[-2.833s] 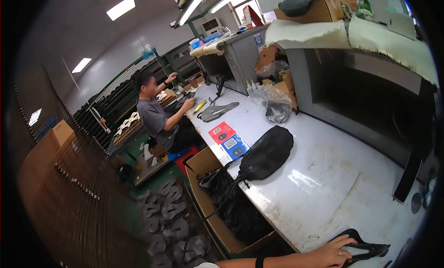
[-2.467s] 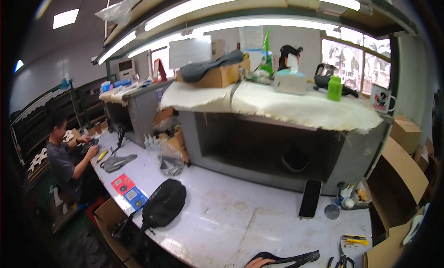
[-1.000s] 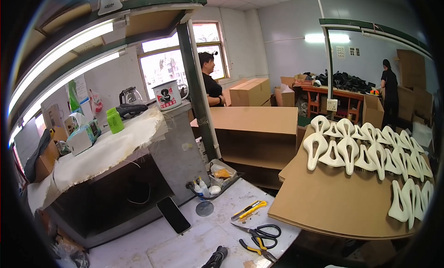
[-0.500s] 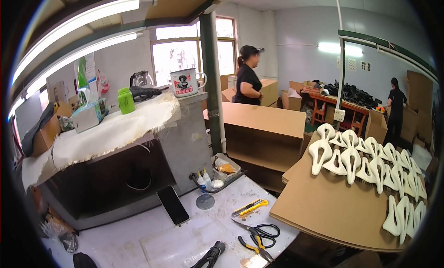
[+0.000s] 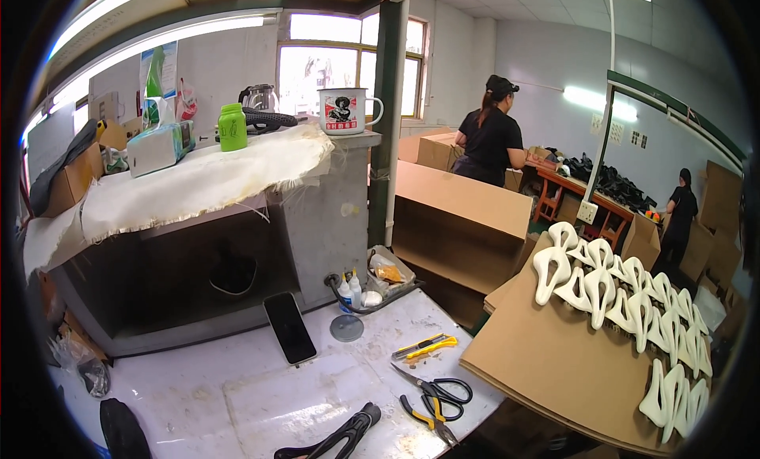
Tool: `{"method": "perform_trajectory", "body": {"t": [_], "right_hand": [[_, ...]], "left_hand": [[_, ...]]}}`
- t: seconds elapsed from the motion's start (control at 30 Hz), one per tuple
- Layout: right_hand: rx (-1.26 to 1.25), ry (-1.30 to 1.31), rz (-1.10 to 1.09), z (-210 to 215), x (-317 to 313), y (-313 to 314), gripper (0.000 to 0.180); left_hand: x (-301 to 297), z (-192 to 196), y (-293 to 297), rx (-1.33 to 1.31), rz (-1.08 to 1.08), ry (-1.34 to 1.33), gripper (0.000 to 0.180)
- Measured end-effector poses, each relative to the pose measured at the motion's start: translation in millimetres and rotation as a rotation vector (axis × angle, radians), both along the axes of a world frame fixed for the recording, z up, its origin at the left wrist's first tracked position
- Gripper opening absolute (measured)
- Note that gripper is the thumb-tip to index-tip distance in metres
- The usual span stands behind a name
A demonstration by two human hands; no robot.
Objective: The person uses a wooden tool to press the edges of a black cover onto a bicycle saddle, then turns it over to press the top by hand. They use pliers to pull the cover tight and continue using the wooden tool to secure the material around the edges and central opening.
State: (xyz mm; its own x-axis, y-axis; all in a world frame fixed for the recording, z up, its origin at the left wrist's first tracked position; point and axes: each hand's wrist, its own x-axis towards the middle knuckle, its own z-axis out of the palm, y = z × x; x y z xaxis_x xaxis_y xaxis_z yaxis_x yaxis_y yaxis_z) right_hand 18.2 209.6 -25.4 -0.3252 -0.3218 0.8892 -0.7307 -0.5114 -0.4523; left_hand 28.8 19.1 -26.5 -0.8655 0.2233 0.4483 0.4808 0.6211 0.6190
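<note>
Neither of my hands shows. At the bottom of the white worktable [image 5: 198,403] lies a black, forked bicycle saddle [image 5: 352,431], partly cut off by the lower edge. Right of it, yellow-and-black pliers [image 5: 431,419] lie against black-handled scissors [image 5: 434,389]. Behind them is a yellow utility knife [image 5: 427,346]. A dark phone [image 5: 290,329] lies near the grey cabinet, with a round grey disc [image 5: 347,327] beside it. Another black, rounded piece [image 5: 123,430] is at the lower left.
White saddle-shaped pieces [image 5: 602,293] stand in rows on stacked cardboard [image 5: 507,356] at the right. A cloth-topped grey cabinet [image 5: 324,229] carries a mug [image 5: 343,110] and a green bottle [image 5: 233,128]. Beyond cardboard boxes [image 5: 467,198], one person [image 5: 491,138] stands; another [image 5: 679,213] is farther right.
My view has tilted and shifted slightly, showing more of the black saddle. The nearer person has moved right and turned away. The tools lie in the same arrangement.
</note>
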Motion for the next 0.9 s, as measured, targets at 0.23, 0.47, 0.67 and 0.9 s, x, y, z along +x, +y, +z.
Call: {"method": "perform_trajectory", "body": {"t": [0.23,0.47,0.67,0.9], "right_hand": [[-0.013,-0.008,0.026,0,0,0,0.025],[-0.024,-0.018,0.031,0,10,0,0.022],[0.000,0.016,-0.005,3,-3,0,0.024],[0.258,0.033,0.025,28,-18,13,0.028]], "left_hand": [[-1,3,5,0.013,0.010,0.017,0.017],[8,6,7,0.031,0.005,0.005,0.017],[0,5,3,0.044,0.033,0.041,0.017],[-19,4,-3,0.015,0.006,0.020,0.020]]}}
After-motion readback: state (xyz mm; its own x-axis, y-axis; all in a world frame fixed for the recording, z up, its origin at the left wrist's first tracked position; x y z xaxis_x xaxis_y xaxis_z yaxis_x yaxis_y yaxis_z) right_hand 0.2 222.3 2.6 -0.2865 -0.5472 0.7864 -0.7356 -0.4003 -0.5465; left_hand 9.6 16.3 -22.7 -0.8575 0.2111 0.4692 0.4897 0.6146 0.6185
